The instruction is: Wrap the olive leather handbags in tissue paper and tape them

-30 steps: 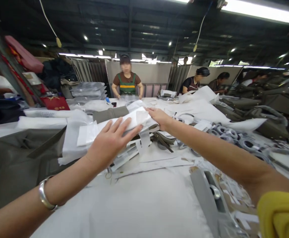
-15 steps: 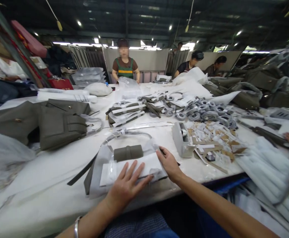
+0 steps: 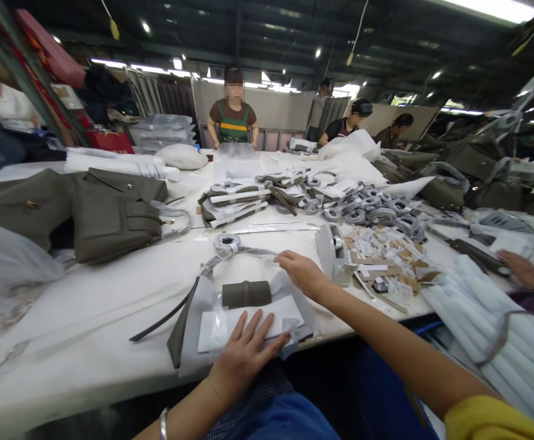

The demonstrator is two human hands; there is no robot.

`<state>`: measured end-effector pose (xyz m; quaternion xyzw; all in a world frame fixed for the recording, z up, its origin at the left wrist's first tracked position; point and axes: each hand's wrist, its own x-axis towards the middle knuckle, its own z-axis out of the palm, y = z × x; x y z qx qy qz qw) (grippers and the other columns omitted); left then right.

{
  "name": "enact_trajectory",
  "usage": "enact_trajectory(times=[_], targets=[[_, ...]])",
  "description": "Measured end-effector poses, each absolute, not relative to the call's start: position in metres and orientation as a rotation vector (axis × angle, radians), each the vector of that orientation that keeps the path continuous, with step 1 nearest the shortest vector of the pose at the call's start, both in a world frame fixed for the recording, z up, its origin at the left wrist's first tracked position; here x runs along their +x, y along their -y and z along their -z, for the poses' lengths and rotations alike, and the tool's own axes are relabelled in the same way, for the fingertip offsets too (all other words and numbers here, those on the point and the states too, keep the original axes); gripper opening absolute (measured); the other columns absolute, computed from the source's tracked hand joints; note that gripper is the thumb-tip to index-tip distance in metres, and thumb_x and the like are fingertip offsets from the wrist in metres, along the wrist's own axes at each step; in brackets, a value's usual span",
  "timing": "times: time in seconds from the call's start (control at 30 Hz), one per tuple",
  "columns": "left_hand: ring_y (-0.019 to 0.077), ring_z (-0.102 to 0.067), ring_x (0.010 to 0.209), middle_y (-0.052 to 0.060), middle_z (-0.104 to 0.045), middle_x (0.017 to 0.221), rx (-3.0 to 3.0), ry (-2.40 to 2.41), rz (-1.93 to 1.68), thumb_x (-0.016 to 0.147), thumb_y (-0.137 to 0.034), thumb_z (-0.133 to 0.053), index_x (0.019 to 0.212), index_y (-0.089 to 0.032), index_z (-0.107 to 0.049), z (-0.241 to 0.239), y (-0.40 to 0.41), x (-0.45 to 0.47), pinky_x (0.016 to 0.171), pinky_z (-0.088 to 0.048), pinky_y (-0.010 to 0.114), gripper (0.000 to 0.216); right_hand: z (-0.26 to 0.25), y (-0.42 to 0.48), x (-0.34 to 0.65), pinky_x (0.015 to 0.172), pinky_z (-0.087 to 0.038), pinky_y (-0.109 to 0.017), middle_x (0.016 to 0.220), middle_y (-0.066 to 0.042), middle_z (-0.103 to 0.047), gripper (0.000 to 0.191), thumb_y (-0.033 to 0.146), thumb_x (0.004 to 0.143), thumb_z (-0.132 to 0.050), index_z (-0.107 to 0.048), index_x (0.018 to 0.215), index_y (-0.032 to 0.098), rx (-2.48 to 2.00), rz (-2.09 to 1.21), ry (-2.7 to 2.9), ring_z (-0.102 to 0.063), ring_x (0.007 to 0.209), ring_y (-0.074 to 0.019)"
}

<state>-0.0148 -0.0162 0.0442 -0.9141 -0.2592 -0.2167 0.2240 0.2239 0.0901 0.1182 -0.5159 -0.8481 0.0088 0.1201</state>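
Note:
In the head view my left hand (image 3: pixel 247 351) lies flat with fingers spread on a white paper packet (image 3: pixel 214 331) with clear plastic around it. The packet rests on a grey wrapping sheet (image 3: pixel 192 342) at the table's front edge. Behind the packet is an olive rolled piece (image 3: pixel 246 294) with a band round its middle. My right hand (image 3: pixel 304 274) is closed, pinching the right end of a grey-wrapped strap (image 3: pixel 255 251) behind the roll. By the strap sits a small grey coil (image 3: pixel 226 243). A dark bare strap (image 3: pixel 166 319) trails off to the left.
Olive bags (image 3: pixel 117 223) lie at the left. Farther back are bundled straps (image 3: pixel 234 201) and grey coils (image 3: pixel 381 214). A grey tape dispenser (image 3: pixel 331 250) stands beside paper scraps (image 3: pixel 386 256). White foam tubes (image 3: pixel 496 330) lie at right, near another person's hand (image 3: pixel 521 267). A person (image 3: pixel 234 119) stands across the table.
My right hand has left the packet's right side and moved up to the wrapped strap, now in its fingers. A coil now shows behind the strap. My left hand still presses the packet.

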Motion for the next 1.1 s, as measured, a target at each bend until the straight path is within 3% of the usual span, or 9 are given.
enact_trajectory(times=[0.1,0.27,0.5,0.67,0.8,0.9,1.1], targets=[[0.0299,-0.056,0.125,0.006,-0.059,0.138,-2.534,0.707,0.621,0.099,-0.028,-0.048,0.147,-0.037,-0.04,-0.044,0.012,-0.016,0.102,-0.049,0.049,0.049,-0.11,-0.142,0.205,0.1,-0.045,-0.034,0.135,-0.01,-0.06,0.049,-0.003,0.084,-0.052,-0.063,0.126,0.019,-1.277,-0.171,2.765,-0.053,0.124,-0.0233],[0.0292,-0.058,0.124,0.006,-0.06,0.137,-2.536,0.721,0.662,0.1,-0.029,-0.047,0.146,-0.038,-0.041,-0.046,0.007,-0.018,0.102,-0.048,0.048,0.048,-0.103,-0.199,0.199,0.098,-0.046,-0.036,0.124,-0.01,-0.068,0.021,0.004,0.076,-0.071,-0.076,0.091,0.018,-1.194,-0.408,2.886,-0.056,0.12,-0.0258],[0.028,-0.054,0.128,0.005,-0.057,0.14,-2.582,0.687,0.633,0.1,-0.029,-0.046,0.147,-0.039,-0.04,-0.045,-0.005,-0.022,0.108,-0.042,0.047,0.048,-0.131,-0.23,0.22,0.082,-0.049,-0.026,0.091,-0.002,-0.078,0.016,0.017,0.078,-0.072,-0.08,0.091,0.022,-1.275,-0.808,2.741,-0.07,0.087,-0.0189],[0.0263,-0.051,0.131,0.003,-0.057,0.141,-2.622,0.653,0.706,0.099,-0.035,-0.05,0.145,-0.041,-0.043,-0.038,-0.021,-0.032,0.115,-0.034,0.047,0.047,-0.152,-0.241,0.224,0.07,-0.05,-0.02,0.08,0.0,-0.078,0.015,0.02,0.073,-0.074,-0.081,0.086,0.022,-1.354,-1.102,2.492,-0.071,0.078,-0.0159],[0.0253,-0.049,0.133,0.002,-0.057,0.141,-2.645,0.648,0.734,0.098,-0.036,-0.052,0.142,-0.041,-0.046,-0.04,-0.024,-0.037,0.118,-0.03,0.046,0.045,-0.144,-0.242,0.231,0.059,-0.05,-0.019,0.065,-0.002,-0.075,0.005,0.021,0.069,-0.075,-0.079,0.07,0.017,-1.512,-1.176,2.181,-0.068,0.064,-0.0148],[0.0251,-0.047,0.135,0.002,-0.055,0.143,-2.655,0.654,0.716,0.099,-0.034,-0.048,0.143,-0.041,-0.046,-0.041,-0.023,-0.039,0.118,-0.029,0.046,0.044,-0.128,-0.237,0.241,0.053,-0.051,-0.021,0.057,-0.005,-0.07,0.01,0.019,0.068,-0.073,-0.073,0.06,0.013,-1.625,-1.124,1.913,-0.065,0.055,-0.0144],[0.0258,-0.043,0.138,0.003,-0.049,0.149,-2.695,0.674,0.626,0.102,-0.032,-0.041,0.146,-0.042,-0.04,-0.035,-0.026,-0.041,0.118,-0.029,0.047,0.045,-0.13,-0.205,0.242,0.071,-0.058,-0.025,0.081,-0.009,-0.076,0.019,0.027,0.079,-0.065,-0.075,0.079,0.011,-1.509,-1.106,1.626,-0.07,0.072,-0.015]])
